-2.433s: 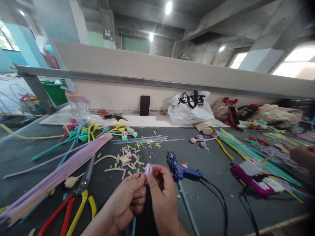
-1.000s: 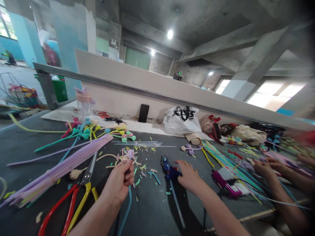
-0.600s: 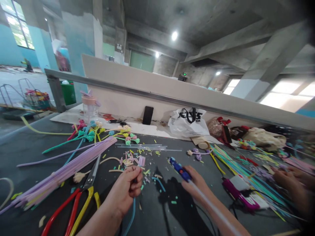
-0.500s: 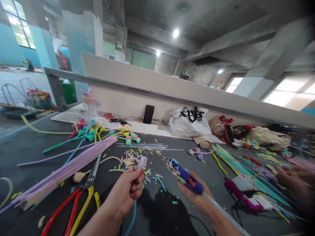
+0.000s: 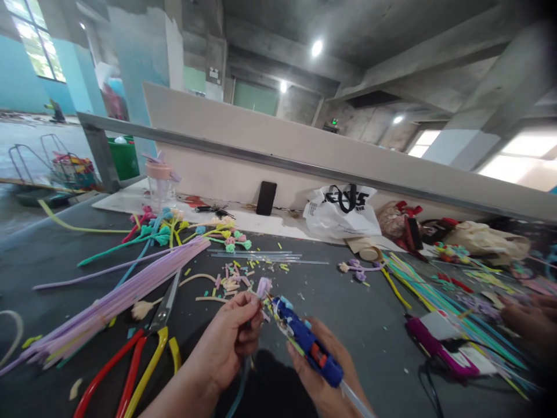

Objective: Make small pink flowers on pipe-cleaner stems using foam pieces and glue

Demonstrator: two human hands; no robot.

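Note:
Near the middle of the table my left hand [image 5: 237, 331] pinches a blue pipe cleaner [image 5: 241, 380] topped by a small lilac piece [image 5: 263, 287]. My right hand [image 5: 324, 363] is wrapped round a blue glue gun [image 5: 308, 342], with a clear glue stick [image 5: 354, 400] coming out of its back. The gun's nozzle is right at the lilac piece; whether they touch I cannot tell. Short cut pieces [image 5: 232, 280] in pink, cream and yellow lie just beyond my left hand. Scissors [image 5: 162, 313] with red and yellow handles lie open to the left.
A bundle of lilac pipe cleaners [image 5: 130, 296] and finished fuzzy flowers [image 5: 161, 232] lie left. Clear glue sticks [image 5: 256, 255] lie behind the scraps. To the right are a purple glue gun [image 5: 439, 348], more pipe cleaners [image 5: 418, 284] and another person's hand [image 5: 528, 316]. A phone [image 5: 266, 198] leans at the back.
My right hand has brought the glue gun leftward, its nozzle now at the lilac piece. My left hand has shifted slightly right, still pinching the blue pipe cleaner.

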